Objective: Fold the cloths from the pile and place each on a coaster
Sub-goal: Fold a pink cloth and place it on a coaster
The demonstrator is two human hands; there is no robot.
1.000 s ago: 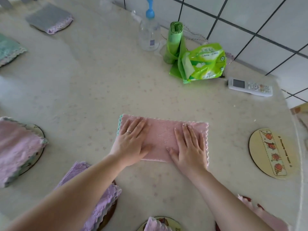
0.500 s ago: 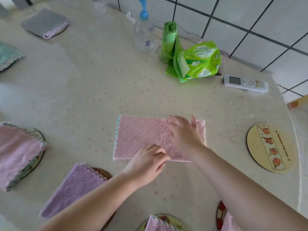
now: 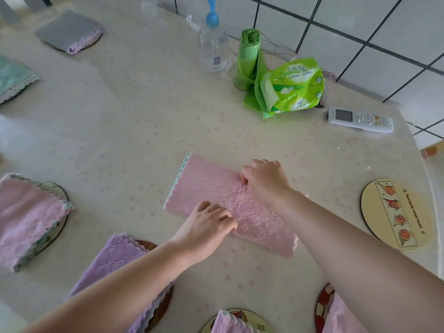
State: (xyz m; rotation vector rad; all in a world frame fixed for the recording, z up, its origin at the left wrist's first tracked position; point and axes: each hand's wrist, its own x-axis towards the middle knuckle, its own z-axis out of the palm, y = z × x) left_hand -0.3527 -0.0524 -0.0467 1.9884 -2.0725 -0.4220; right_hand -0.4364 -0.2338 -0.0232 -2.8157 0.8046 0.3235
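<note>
At the bottom edge of the frame, a pink cloth (image 3: 230, 323) sat on a coaster (image 3: 262, 325), and another pink one (image 3: 341, 318) covered a red-rimmed coaster (image 3: 323, 306) at lower right. At lower left, your left forearm crossed over a purple cloth (image 3: 113, 258) lying on a dark coaster (image 3: 146, 245).

In the middle of the frame, the pink cloth you were folding (image 3: 211, 186) lay flat on the table (image 3: 120, 121) as a long strip, not on any coaster. Your left hand (image 3: 206, 227) had its fingers curled, pinching the near edge about midway along. Your right hand (image 3: 264, 181) was curled too, gripping the far edge, with that arm crossing over the strip's right end.

At the left edge, a folded pink cloth (image 3: 26, 217) rested on a coaster (image 3: 61, 212). At the right edge lay a bare yellow coaster (image 3: 396, 215), well apart from the strip.

Farther up, a white remote (image 3: 360, 120) lay at upper right, with a green packet (image 3: 293, 85) and a roll of green bags (image 3: 248, 56) left of it, and a clear pump bottle (image 3: 212, 46) beside the roll. A teal cloth (image 3: 12, 80) showed at the left edge and a grey cloth (image 3: 69, 32) at upper left.
</note>
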